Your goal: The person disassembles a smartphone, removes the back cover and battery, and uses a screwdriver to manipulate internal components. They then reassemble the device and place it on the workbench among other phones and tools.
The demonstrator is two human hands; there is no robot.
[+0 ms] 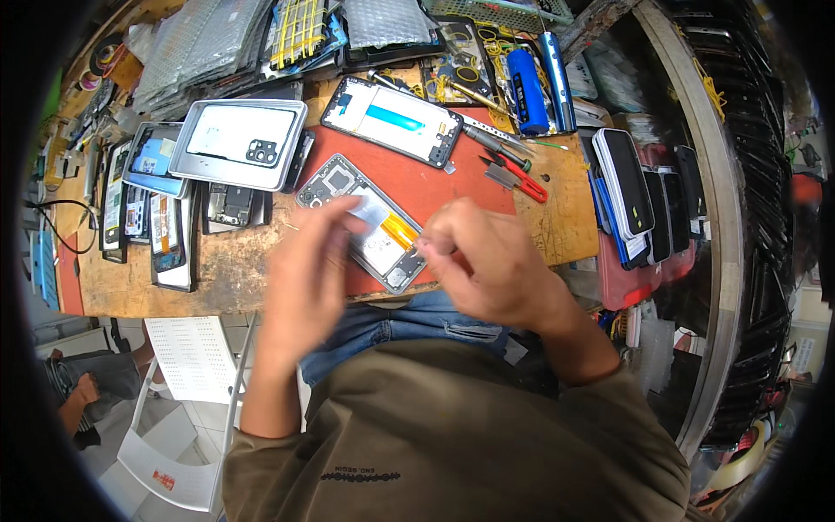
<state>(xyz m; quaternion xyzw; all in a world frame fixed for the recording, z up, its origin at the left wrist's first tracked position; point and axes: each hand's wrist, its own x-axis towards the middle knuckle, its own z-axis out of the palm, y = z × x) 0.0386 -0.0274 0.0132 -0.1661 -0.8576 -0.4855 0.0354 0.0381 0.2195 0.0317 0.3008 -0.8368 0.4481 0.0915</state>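
An opened phone body (358,250) with grey edges lies tilted on a red mat (470,187). An orange flex cable (400,231) crosses its inside, and a pale translucent patch lies beside the cable. My left hand (304,274) is over the phone's left side, slightly blurred. Its fingers are bent and apart, with the tips near the pale patch, and I see nothing held. At the phone's right edge, my right hand (494,261) is closed, with thumb and forefinger pinched near the cable's end. Whatever sits in that pinch is too small to make out.
Behind the phone lies another phone frame (391,122) with a blue strip. Red-handled cutters (520,178) and a screwdriver (496,146) sit to its right. A grey tray (239,104) holds a phone back cover. More phones (628,187) are stacked at the right.
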